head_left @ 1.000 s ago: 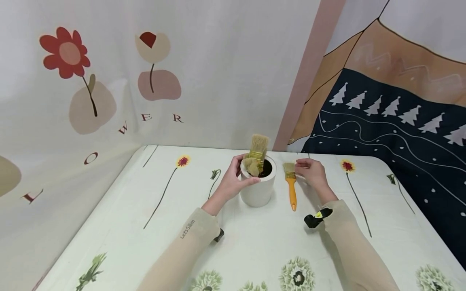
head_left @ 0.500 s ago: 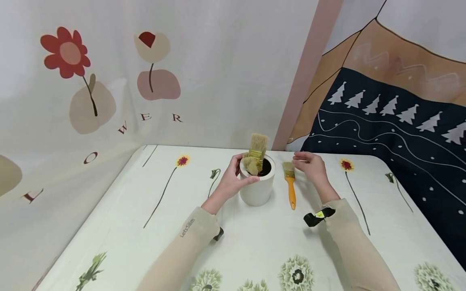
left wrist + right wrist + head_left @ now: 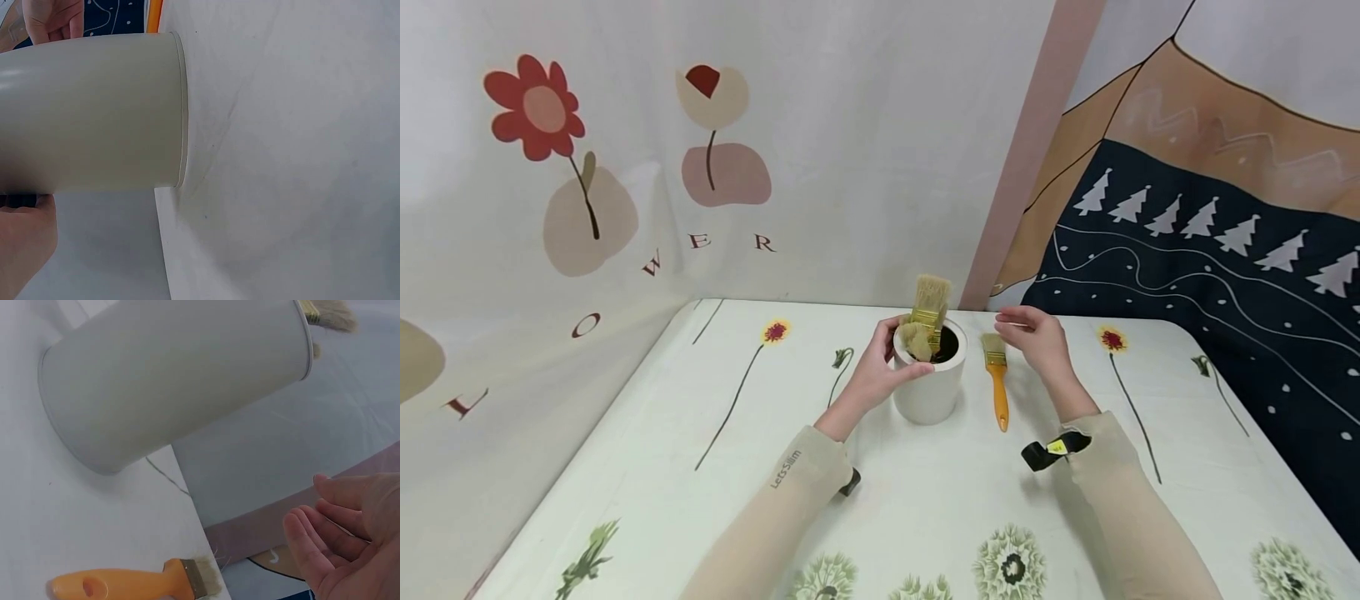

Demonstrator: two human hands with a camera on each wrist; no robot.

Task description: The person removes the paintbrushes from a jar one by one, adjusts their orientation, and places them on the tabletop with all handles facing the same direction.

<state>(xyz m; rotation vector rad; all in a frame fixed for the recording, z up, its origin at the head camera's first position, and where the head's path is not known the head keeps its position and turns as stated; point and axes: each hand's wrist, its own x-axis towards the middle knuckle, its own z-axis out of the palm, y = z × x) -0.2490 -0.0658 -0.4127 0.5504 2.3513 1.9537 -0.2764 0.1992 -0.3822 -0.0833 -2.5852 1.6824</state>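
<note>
My left hand [image 3: 880, 371] grips a white cylindrical pot [image 3: 928, 404], thumb at the front of the rim and fingers around the far left side. Bristles up, a paintbrush [image 3: 932, 304] stands in the pot beside a pale tan tuft [image 3: 916, 340]; their lower parts are hidden inside. Right of the pot lies a second paintbrush [image 3: 999, 387] with an orange handle, bristles pointing away from me. My right hand [image 3: 1041, 342] is raised near those bristles, its fingers loosely bent and holding nothing, as the right wrist view shows too.
A white floral cloth [image 3: 647, 450] covers the table, whose far edge runs close behind the pot. Beyond it hang a pale printed curtain [image 3: 865, 167] and a dark tree-patterned cloth [image 3: 1150, 267]. A black wrist camera [image 3: 1047, 452] sticks out from my right sleeve.
My right hand has lifted from beside the lying paintbrush's bristles and shifted slightly left and away from me. The left hand, the pot and both paintbrushes stay in place.
</note>
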